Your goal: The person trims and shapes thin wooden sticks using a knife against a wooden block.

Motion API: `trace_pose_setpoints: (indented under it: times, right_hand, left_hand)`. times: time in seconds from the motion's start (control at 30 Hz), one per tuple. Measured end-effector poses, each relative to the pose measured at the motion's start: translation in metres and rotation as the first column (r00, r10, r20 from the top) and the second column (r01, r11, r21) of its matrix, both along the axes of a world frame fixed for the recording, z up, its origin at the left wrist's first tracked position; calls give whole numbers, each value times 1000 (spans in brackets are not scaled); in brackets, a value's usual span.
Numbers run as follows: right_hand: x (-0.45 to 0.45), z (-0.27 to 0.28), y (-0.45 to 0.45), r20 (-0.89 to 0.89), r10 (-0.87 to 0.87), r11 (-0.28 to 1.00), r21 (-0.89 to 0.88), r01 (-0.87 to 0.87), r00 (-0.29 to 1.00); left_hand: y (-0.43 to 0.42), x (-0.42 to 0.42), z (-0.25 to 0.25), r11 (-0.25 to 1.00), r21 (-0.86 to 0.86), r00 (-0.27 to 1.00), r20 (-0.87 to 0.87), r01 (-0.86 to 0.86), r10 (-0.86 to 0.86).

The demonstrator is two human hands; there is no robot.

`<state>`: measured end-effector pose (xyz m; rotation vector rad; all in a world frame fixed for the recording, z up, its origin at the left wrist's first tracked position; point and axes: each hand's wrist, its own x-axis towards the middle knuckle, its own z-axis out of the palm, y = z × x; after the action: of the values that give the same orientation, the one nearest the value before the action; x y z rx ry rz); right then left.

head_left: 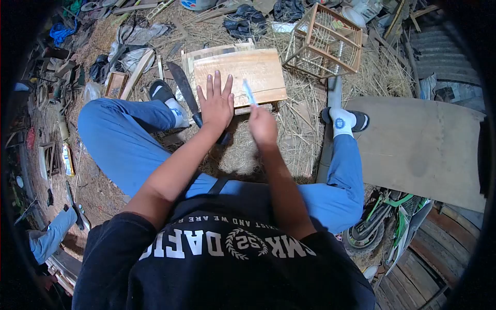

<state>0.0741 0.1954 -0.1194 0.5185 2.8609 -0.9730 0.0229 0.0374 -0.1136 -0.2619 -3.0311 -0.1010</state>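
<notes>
A light wooden board lies across other wood pieces on the straw-covered ground before me. Pressed flat on its left front part is my left hand, fingers spread. My right hand is closed around a slim, pale blue, blade-like tool, whose tip reaches over the board. Motion blur hides what kind of tool it is. A thin dark line runs along the board near its front edge. Just left of my left hand, a machete with a dark blade rests against the board's side.
A wooden birdcage stands behind the board to the right. A large flat brown sheet lies on my right, with a green and black motorbike below it. Wood scraps and plastic bags lie around. Another person's leg shows at lower left.
</notes>
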Motion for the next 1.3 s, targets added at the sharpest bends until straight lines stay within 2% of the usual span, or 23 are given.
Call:
trace_pose_setpoints:
  times: [0.03, 0.1, 0.17, 0.23, 0.3, 0.37, 0.43, 0.5, 0.53, 0.63, 0.73, 0.77, 0.8, 0.83, 0.9, 0.97, 1.03, 1.13, 1.17, 1.23, 1.3]
  right_hand:
    - [-4, 7, 18, 19, -55, 998, -39, 56, 998]
    - [-8, 17, 36, 50, -109, 990, -79, 113, 993]
    - [-9, 26, 44, 92, -237, 961, -124, 248, 967]
    - [1, 3, 6, 25, -234, 966, -107, 236, 972]
    - [7, 4, -25, -14, 10, 997, -83, -11, 1000]
    - [-1, 12, -9, 16, 28, 996, -82, -27, 999]
    - [-11, 15, 30, 10, -142, 983, -120, 142, 990]
    - [-17, 22, 56, 30, -196, 980, -39, 197, 980]
    - [-12, 15, 48, 12, -234, 968, -87, 234, 972]
    - [7, 5, -10, 16, -27, 1000, -14, 28, 999]
    - [2, 3, -8, 39, 78, 997, -13, -78, 996]
    - [-2, 3, 8, 53, -42, 998, -54, 45, 998]
    - [-4, -7, 32, -45, -130, 989, -74, 126, 991]
    - [-7, 0, 44, -47, -132, 989, -79, 128, 990]
    - [-10, 26, 62, 60, -260, 965, -18, 262, 964]
    - [1, -7, 36, 77, -223, 972, -63, 228, 972]
    - [12, -4, -3, -31, -91, 989, -121, 86, 995]
    - [4, 8, 2, -26, -26, 995, -92, 23, 999]
    - [-3, 12, 18, -25, -25, 995, -99, 22, 999]
    - [-15, 16, 61, 80, -186, 980, -61, 191, 979]
    - [-12, 14, 54, 66, -185, 980, -56, 189, 980]
  left_hand:
    - [-1, 0, 1, 1000, -23, 999, 48, -12, 13]
    - [-3, 1, 1, 1000, -2, 999, 45, -2, 2]
    - [-1, 0, 1, 1000, -12, 999, 41, -7, 8]
    - [0, -1, -1, 1000, -11, 1000, 28, -5, 5]
    - [1, 0, -2, 1000, -18, 1000, 13, -10, 10]
    - [-1, -1, -1, 1000, -16, 998, 52, -19, 19]
    - [-2, -2, -2, 1000, 1, 999, 41, -19, 19]
    - [-1, 2, -4, 1000, 27, 999, 43, -13, 12]
    - [-1, 2, -4, 1000, 20, 1000, 26, -15, 14]
    - [2, 1, -4, 1000, -2, 1000, 0, -21, 21]
    - [-2, -1, -4, 1000, -11, 1000, 6, -21, 21]
    - [-1, 1, -3, 1000, 2, 1000, 13, -14, 14]
    - [-2, 1, -2, 1000, 14, 1000, 19, -5, 5]
    - [-4, -1, -3, 1000, 9, 1000, 16, -3, 3]
    - [0, 0, -5, 1000, 7, 1000, 25, -19, 19]
    - [1, 0, -4, 1000, -3, 1000, 23, -19, 19]
    - [2, 1, -4, 1000, -19, 1000, 16, -24, 24]
    - [-1, 0, -2, 1000, -13, 999, 35, -15, 16]
    - [-2, -1, -2, 1000, -19, 999, 36, -16, 17]
    - [-2, 0, -4, 1000, 20, 999, 30, -12, 11]
    - [-1, 1, -4, 1000, 22, 1000, 23, -7, 6]
